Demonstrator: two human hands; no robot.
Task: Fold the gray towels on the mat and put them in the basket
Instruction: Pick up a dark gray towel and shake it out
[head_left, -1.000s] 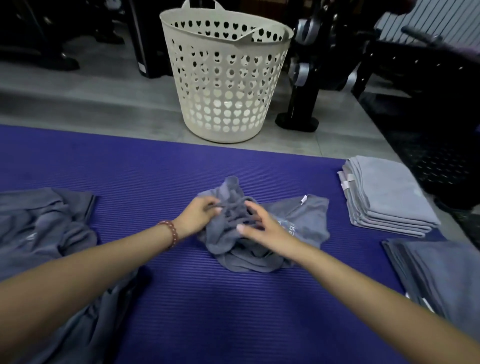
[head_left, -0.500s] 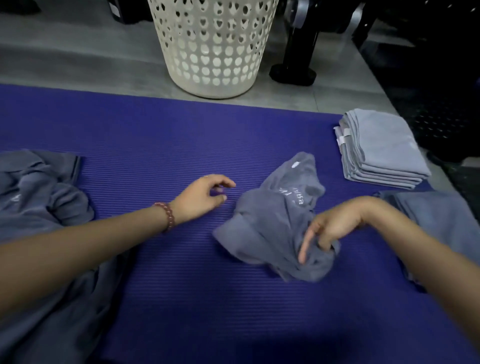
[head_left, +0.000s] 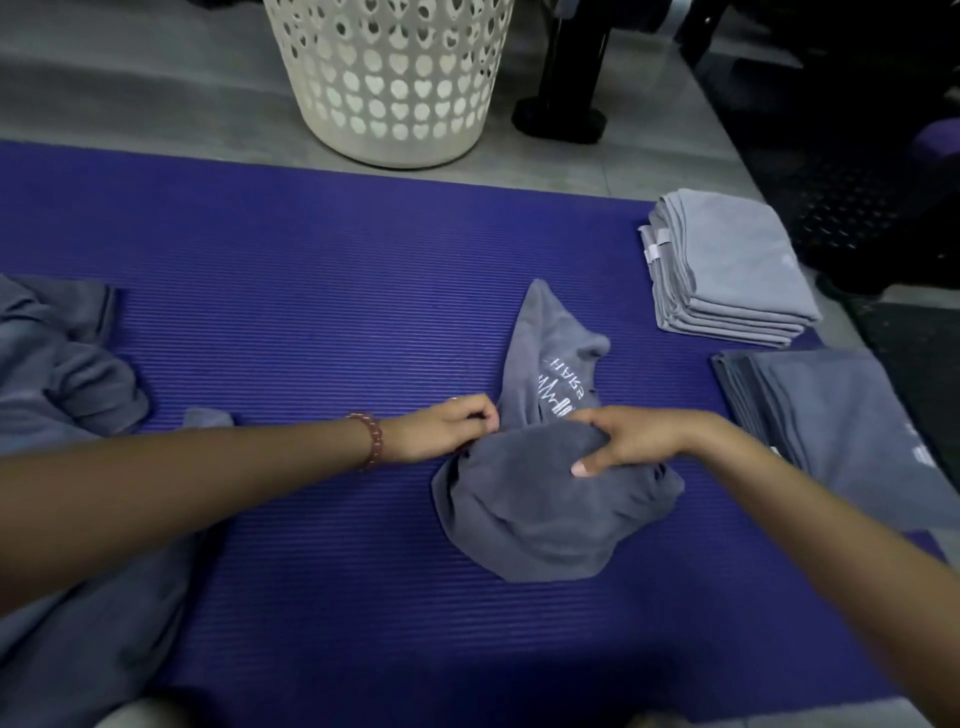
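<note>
- Nearest in, along the left side of the mat (head_left: 311, 312), a loose heap of unfolded towels (head_left: 62, 374) sprawls under the left forearm. Plenty left to fold there.
- Mid-mat, a touch right of centre, here's the live one: the crumpled towel (head_left: 545, 514), bunched up, white lettering showing on its far flap, and not a fold in it yet.
- The left hand (head_left: 447, 428), with a beaded bracelet (head_left: 371, 439) on the wrist, has its fingers curled at the towel's left edge, pinching the cloth by the look of it.
- The right hand (head_left: 628, 439) grasps a fistful of the bunch from above, thumb on the near side, fingers over the top. I'd say the pair are hunting for corners to spread it flat.
- On the mat's right edge a dark folded stack (head_left: 841, 431) lies finished, and just beyond it, at the far right corner, sits a lighter folded stack (head_left: 727, 270).
- Past the mat's far edge, on the gray floor (head_left: 130, 88), stands the cream basket (head_left: 389, 78). Its rim is out of shot, so I can't tell what's inside.
- The call: folding looks roughly midway, and neither folded stack has gone into the basket.
</note>
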